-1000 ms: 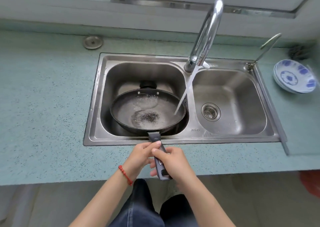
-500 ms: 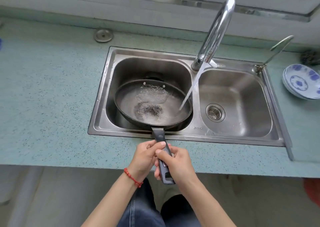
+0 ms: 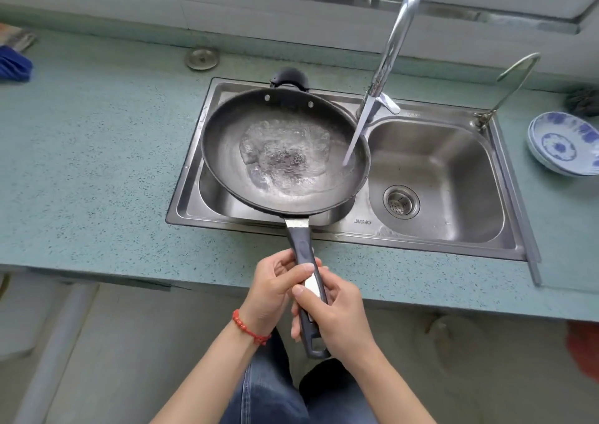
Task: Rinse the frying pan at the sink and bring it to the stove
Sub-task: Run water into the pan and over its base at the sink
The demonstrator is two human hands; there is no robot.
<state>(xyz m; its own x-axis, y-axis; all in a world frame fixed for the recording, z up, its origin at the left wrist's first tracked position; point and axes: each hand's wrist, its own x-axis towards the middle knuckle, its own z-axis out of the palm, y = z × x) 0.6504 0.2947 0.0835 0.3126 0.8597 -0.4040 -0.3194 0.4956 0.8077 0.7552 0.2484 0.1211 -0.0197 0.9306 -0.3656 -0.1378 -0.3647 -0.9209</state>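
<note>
Two hands: left hand (image 3: 275, 289) and right hand (image 3: 337, 316) both closed round the handle (image 3: 304, 252), left nearer the pan.
Pan (image 3: 285, 151): held over the left basin of the sink (image 3: 437, 177), holding bubbling water.
Long axis: handle toward the person, small loop grip (image 3: 289, 77) at the far rim.
Tap (image 3: 393, 44): stream lands inside the pan's right edge.
Surroundings: blue-patterned bowls (image 3: 564, 143) on the counter (image 3: 97, 151) right of the sink; round metal cap (image 3: 201, 58) behind it; blue cloth (image 3: 13, 65) far left.
Left wrist: red bead bracelet (image 3: 248, 326).
</note>
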